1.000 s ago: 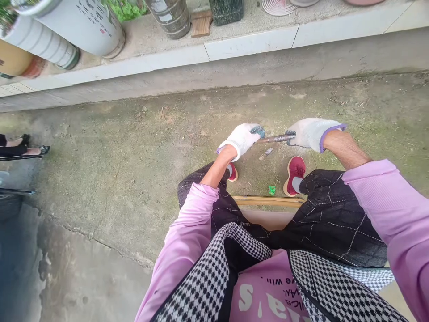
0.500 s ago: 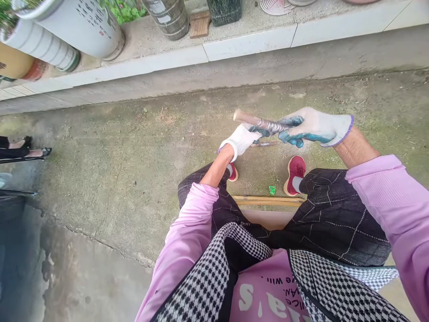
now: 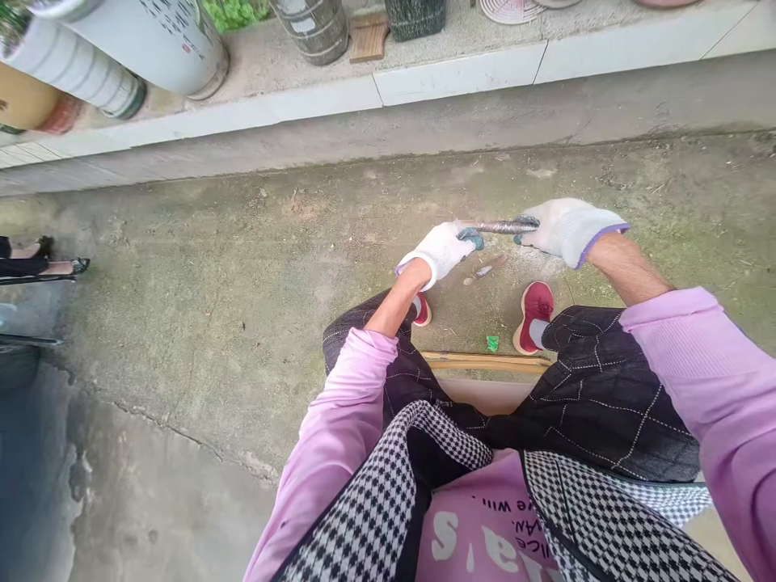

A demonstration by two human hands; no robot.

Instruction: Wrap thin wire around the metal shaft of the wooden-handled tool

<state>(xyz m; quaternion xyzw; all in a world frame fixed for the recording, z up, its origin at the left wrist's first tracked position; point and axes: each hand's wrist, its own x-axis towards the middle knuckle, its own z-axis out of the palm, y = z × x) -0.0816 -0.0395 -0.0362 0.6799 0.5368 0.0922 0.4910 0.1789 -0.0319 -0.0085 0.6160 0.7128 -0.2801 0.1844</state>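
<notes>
Both my hands wear white knit gloves with blue-coated fingertips. My left hand (image 3: 441, 249) and my right hand (image 3: 565, 227) are closed on the two ends of a thin grey metal rod (image 3: 500, 228), held level above the concrete ground in front of my knees. Below the rod, a small rod-like piece (image 3: 483, 272) lies on the ground between my two red shoes (image 3: 534, 314). I am seated, in pink sleeves and dark quilted trousers.
A wooden stool edge (image 3: 485, 361) and a small green scrap (image 3: 492, 343) sit by my feet. A raised kerb (image 3: 388, 85) runs along the back with large pots (image 3: 158, 40) on it. Another person's foot in a black sandal (image 3: 42, 263) shows at the far left.
Half a second ago my right hand held the rod raised and slanted, palm showing. Now it has turned over and the rod lies level again between both hands.
</notes>
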